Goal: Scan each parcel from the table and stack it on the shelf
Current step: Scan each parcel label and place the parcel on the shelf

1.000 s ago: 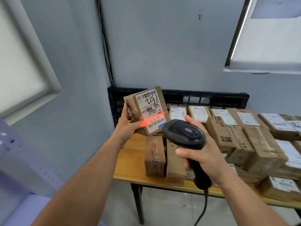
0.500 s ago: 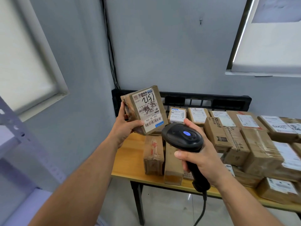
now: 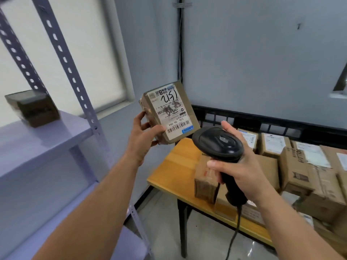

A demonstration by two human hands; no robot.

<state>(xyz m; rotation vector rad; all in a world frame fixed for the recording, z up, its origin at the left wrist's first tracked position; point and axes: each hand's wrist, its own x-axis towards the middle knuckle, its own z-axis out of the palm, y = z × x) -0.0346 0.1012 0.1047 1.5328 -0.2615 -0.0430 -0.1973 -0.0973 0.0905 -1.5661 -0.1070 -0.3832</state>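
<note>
Brown parcel (image 3: pixel 170 113) with white label, black scanner (image 3: pixel 218 144), yellow table (image 3: pixel 176 166), lilac shelf (image 3: pixel 41 139).

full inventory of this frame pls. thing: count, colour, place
held parcel: 1, brown with white label, raised between shelf and table
scanner: 1, black, corded, above the table's near corner
shelf parcel: 1, dark brown, on the shelf board at far left
shelf: 1, lilac metal rack, left
table: 1, yellow top with black legs, right
table parcels: many, run out of frame, brown cardboard, on the table
pallet: 1, black, against the wall behind the table
cables: black, count unclear, down the wall
window: 1, white blind, behind the shelf
left hand: grips the held parcel
right hand: grips the scanner handle
</note>
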